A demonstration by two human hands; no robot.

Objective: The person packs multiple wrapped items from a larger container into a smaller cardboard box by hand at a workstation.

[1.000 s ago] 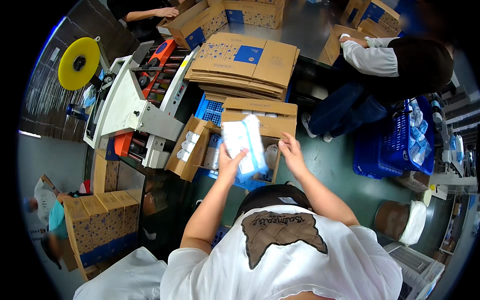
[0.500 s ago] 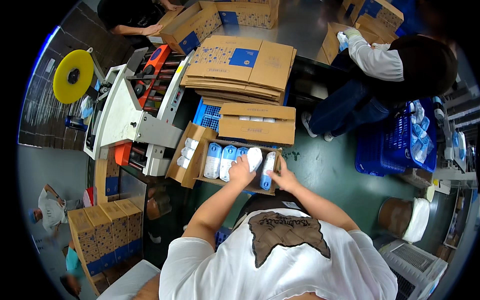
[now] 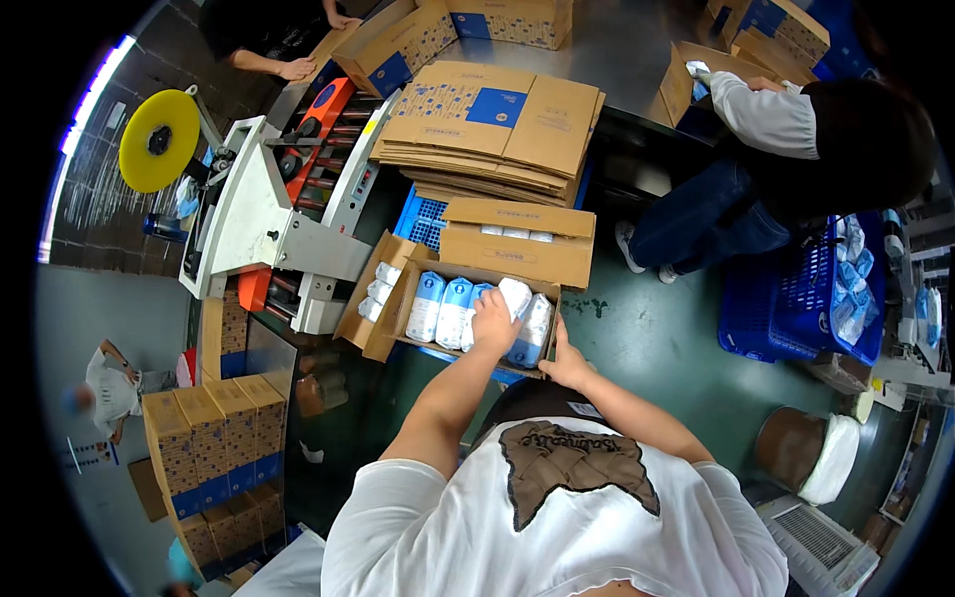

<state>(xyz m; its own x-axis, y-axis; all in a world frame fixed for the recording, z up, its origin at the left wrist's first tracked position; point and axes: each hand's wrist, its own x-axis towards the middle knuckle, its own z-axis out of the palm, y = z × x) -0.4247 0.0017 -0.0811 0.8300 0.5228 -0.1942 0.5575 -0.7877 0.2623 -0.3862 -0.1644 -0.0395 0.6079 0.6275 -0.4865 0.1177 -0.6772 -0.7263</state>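
In front of me sits an open cardboard box (image 3: pixel 400 336) holding a row of upright white-and-blue soft packets (image 3: pixel 426 306). My left hand (image 3: pixel 492 324) reaches in from the near side, its fingers closed around a white packet (image 3: pixel 514 295) that tilts above the row. Its underside is hidden by the hand. Right of it, another packet (image 3: pixel 533 330) leans against the box's right end. My right hand (image 3: pixel 567 362) rests at the near right corner, fingers stretched along the outside wall and thumb apart, touching the box.
Beyond the box lies a stack of flattened cartons (image 3: pixel 468 114). A carton-taping machine (image 3: pixel 261 224) stands at left, a smaller open carton (image 3: pixel 370 303) beside the box. At right, a co-worker (image 3: pixel 776 149) stands near a blue basket (image 3: pixel 776 308); another's hands (image 3: pixel 295 68) show at far left.
The tilted packet and my left hand have shifted slightly right. My right thumb has left the rightmost packet for the box's corner. That packet now leans more, and the whole view has shifted a little.
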